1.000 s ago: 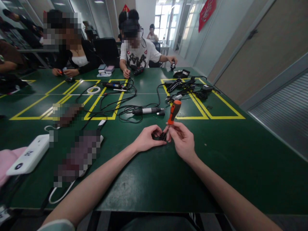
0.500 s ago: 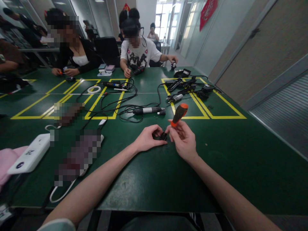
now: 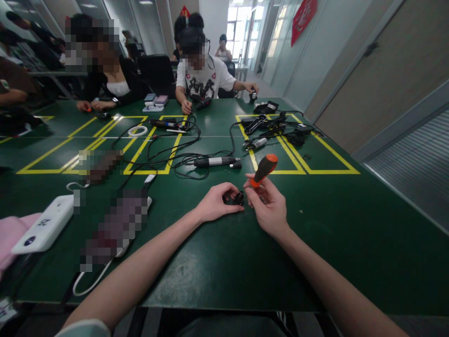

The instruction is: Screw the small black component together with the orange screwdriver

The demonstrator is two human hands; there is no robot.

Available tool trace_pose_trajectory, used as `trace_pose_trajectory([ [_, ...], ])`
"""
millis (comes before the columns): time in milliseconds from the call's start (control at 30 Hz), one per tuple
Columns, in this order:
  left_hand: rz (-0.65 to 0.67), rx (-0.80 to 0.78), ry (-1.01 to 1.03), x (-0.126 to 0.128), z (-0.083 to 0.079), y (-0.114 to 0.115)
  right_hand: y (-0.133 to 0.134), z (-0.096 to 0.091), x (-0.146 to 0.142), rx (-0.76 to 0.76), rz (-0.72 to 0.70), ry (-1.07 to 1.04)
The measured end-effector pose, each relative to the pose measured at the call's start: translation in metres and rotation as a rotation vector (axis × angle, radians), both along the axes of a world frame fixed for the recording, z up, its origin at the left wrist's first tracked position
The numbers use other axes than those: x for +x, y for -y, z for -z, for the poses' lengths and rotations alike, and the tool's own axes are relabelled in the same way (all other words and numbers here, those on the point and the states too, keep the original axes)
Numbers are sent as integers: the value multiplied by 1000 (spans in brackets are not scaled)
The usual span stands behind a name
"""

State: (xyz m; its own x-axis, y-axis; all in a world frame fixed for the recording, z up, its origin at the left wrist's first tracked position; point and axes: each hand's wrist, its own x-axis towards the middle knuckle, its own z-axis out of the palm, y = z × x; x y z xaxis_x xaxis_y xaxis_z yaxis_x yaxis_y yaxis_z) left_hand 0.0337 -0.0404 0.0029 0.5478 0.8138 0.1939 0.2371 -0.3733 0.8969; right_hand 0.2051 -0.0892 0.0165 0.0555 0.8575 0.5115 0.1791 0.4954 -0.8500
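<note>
Near the middle of the green table, my left hand [image 3: 215,202] is closed around a small black part [image 3: 239,198] with a round, hollow-looking end. What lies inside the palm is partly hidden. Just to the right, my right hand [image 3: 269,206] grips a screwdriver [image 3: 265,169] with a black and orange handle. The handle tilts up and to the right; its tip end is hidden by my fingers. A small gap separates the two hands. Beyond them lies a grey and black pen-shaped electric tool [image 3: 214,161] with a cord, beside a small black piece [image 3: 235,165].
Cables and black tools [image 3: 277,124] are heaped inside yellow tape at the back right. A white power bank [image 3: 45,224] and a blurred-out device [image 3: 115,220] lie at left. A white ring [image 3: 137,131] rests farther back. Co-workers [image 3: 206,75] sit across the table [image 3: 217,271].
The screwdriver and my right fingers have shifted slightly, and the handle leans more to the right. The black part in my left hand has turned a little, showing its round end.
</note>
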Motion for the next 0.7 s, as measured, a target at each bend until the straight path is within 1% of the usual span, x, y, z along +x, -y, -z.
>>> trace_pose_trajectory([
  [100, -5, 3, -10, 0, 1, -1, 0, -2, 0, 21, 54, 30],
  [300, -4, 18, 6, 0, 4, -1, -4, 6, 0, 85, 135, -90],
  [467, -6, 11, -18, -1, 2, 0, -2, 4, 3, 107, 82, -18],
  [633, -5, 6, -14, 0, 1, 0, 0, 3, 5, 101, -19, 65],
  [700, -1, 1, -4, 0, 1, 0, 0, 3, 6, 108, -28, 87],
])
